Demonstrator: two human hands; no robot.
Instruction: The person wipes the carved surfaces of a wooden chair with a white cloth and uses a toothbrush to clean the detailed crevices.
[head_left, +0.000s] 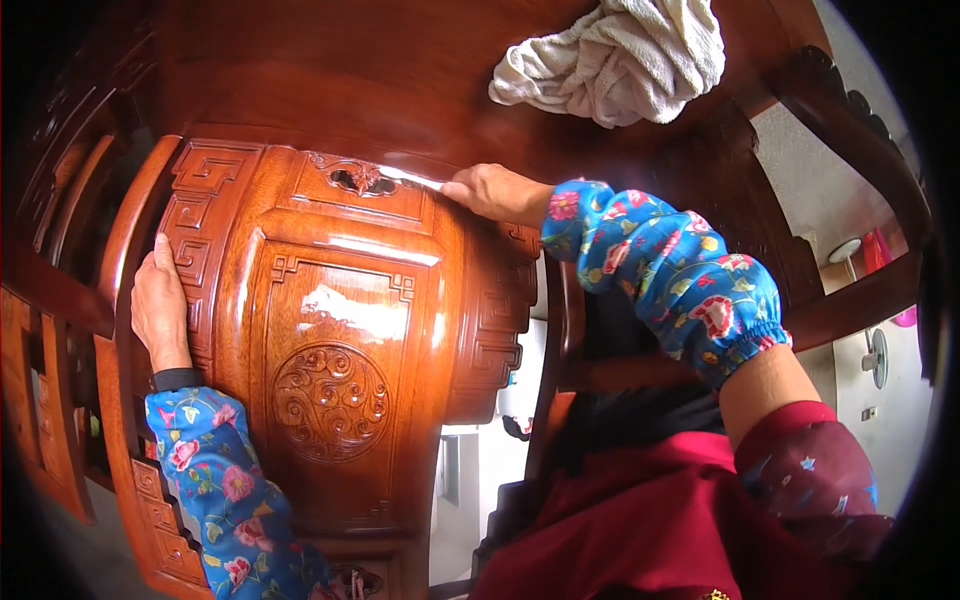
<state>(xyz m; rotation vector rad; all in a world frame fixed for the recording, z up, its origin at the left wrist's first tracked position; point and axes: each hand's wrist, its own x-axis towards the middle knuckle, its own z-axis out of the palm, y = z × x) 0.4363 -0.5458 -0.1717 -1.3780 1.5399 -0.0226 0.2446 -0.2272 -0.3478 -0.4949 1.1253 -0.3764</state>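
Observation:
A glossy carved wooden backrest (337, 480) of a chair or bench lies before me, with a round scroll carving (331, 401) in its middle panel. My left hand (159, 307) grips its left edge beside the key-pattern fretwork (196, 217); the thumb shows, while the other fingers are mostly hidden. In my right hand (487, 191) is a slim white tool (411, 178), perhaps a toothbrush. Its far end is at the pierced carving (363, 178) near the panel's upper edge. Glare blurs that tip. Blue floral sleeve covers are on both forearms.
A crumpled white towel (619, 64) lies on the dark wooden surface (337, 67) beyond the backrest. Wooden posts (120, 360) stand close on the left, and a dark curved armrest (847, 142) on the right. A fan (877, 358) is farther off at right.

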